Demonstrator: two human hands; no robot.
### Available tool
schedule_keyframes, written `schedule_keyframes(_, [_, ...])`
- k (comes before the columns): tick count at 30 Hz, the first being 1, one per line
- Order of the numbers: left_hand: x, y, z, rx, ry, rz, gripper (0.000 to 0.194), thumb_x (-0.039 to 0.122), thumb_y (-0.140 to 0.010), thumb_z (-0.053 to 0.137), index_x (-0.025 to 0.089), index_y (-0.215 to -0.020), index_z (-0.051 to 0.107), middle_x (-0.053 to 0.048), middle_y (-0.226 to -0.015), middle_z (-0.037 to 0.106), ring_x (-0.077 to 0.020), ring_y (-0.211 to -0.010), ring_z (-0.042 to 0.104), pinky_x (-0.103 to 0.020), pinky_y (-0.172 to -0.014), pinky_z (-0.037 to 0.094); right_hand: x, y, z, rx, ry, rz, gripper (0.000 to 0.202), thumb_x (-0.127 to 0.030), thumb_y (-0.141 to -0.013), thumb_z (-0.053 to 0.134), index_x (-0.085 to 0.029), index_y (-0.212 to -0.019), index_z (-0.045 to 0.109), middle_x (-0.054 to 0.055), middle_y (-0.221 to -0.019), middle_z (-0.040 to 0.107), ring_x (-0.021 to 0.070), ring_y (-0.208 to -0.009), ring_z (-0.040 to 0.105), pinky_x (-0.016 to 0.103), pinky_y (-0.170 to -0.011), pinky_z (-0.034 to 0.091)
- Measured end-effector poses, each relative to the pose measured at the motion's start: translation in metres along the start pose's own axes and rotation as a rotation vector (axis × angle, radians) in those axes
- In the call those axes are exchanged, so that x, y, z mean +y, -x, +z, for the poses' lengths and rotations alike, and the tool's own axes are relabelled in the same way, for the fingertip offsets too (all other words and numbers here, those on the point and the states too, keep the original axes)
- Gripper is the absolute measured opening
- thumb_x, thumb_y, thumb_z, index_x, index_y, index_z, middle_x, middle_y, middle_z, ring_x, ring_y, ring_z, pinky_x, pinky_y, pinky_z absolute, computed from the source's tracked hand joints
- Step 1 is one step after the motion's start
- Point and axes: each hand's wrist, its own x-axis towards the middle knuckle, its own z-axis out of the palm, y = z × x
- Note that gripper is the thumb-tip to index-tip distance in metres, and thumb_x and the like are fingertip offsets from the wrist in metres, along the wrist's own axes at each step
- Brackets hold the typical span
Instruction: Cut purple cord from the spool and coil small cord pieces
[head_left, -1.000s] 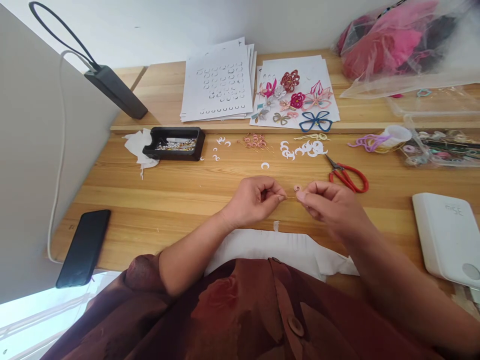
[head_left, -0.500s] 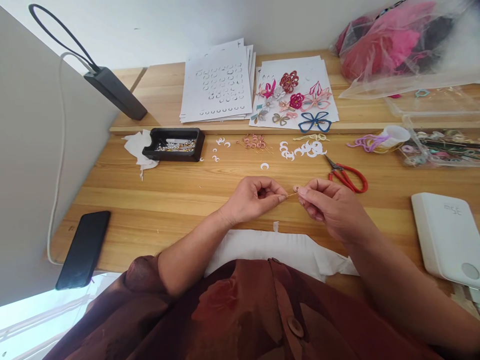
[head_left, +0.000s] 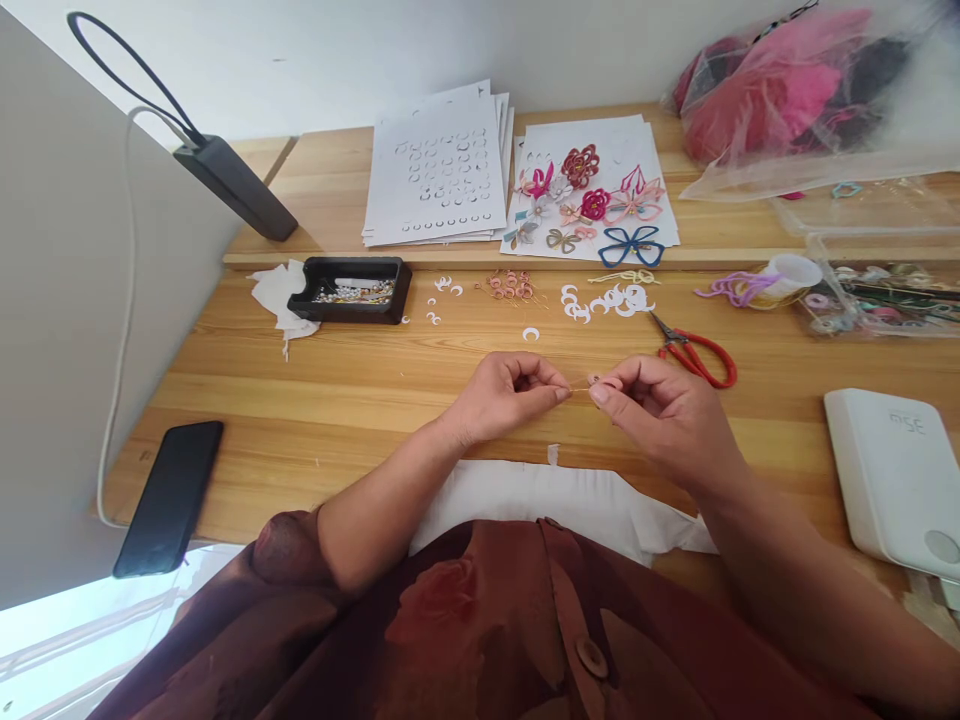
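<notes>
My left hand [head_left: 516, 398] is closed in a pinch on one end of a thin gold wire [head_left: 580, 389]. Opposite it, my right hand [head_left: 664, 412] pinches the wire's other end together with a small pinkish piece [head_left: 595, 380], mostly hidden by the fingertips. The wire spans the short gap between both hands, above the wooden table. Just beyond them lies a single white paper crescent [head_left: 531, 334]. Farther back are pink crescents with wire stems [head_left: 512, 287] and a cluster of white crescents [head_left: 622, 299]. Red-handled scissors [head_left: 699, 357] rest beyond my right hand.
A black tray [head_left: 403, 292] holds beads at the back left. Paper sheets [head_left: 435, 110] and wire-and-thread flowers [head_left: 631, 245] lie on the raised ledge. A phone [head_left: 169, 498] is at left, a white power bank [head_left: 889, 470] at right, a white cloth [head_left: 525, 485] before me.
My right hand's fingers have shifted on the pinkish piece, with the thumb slightly lower and farther left. My left hand keeps its pinch, almost in place.
</notes>
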Motion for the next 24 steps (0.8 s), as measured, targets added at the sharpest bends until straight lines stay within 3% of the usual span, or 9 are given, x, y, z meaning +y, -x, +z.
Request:
schedule_keyframes(2, [-0.002, -0.001, -0.002, 0.000, 0.011, -0.005, 0.027, 0.041, -0.076, 0.076, 0.015, -0.079, 0.071, 0.001, -0.064, 0.055, -0.0096, -0.058, 0.039, -0.026, -0.056, 0.027, 0.004, 0.001, -0.002, 0.010, 0.088, -0.114, 0.011, -0.027, -0.089, 0.075, -0.024, -0.097, 0.068, 0.001, -0.083, 0.069, 0.0155, -0.068, 0.063, 0.029, -0.059, 0.053])
schedule_keyframes(4, [-0.003, -0.001, -0.004, -0.008, 0.023, -0.009, 0.028, 0.042, -0.076, 0.076, 0.015, -0.079, 0.071, 0.001, -0.066, 0.057, -0.0099, -0.059, 0.041, -0.026, -0.057, 0.027, 0.007, 0.001, -0.004, 0.043, 0.238, -0.270, 0.026, -0.021, -0.088, 0.076, -0.024, -0.112, 0.068, 0.002, -0.092, 0.073, 0.0173, -0.073, 0.067, 0.032, -0.064, 0.056])
schedule_keyframes(9, [-0.005, -0.002, -0.006, -0.046, 0.030, -0.013, 0.030, 0.044, -0.077, 0.078, 0.014, -0.080, 0.072, 0.001, -0.066, 0.057, -0.0101, -0.060, 0.041, -0.026, -0.057, 0.027, 0.007, -0.003, -0.010, 0.093, 0.534, -0.586, 0.022, -0.012, -0.091, 0.071, -0.027, -0.106, 0.071, 0.002, -0.091, 0.079, 0.0212, -0.076, 0.073, 0.036, -0.071, 0.058])
schedule_keyframes(24, [-0.003, -0.001, -0.006, -0.027, 0.023, -0.007, 0.027, 0.041, -0.076, 0.075, 0.015, -0.077, 0.070, 0.001, -0.065, 0.056, -0.0092, -0.058, 0.040, -0.026, -0.056, 0.027, 0.002, -0.003, -0.012, 0.071, 0.637, -0.647, 0.019, -0.014, -0.094, 0.068, -0.029, -0.104, 0.073, 0.002, -0.090, 0.082, 0.0226, -0.079, 0.076, 0.037, -0.073, 0.060])
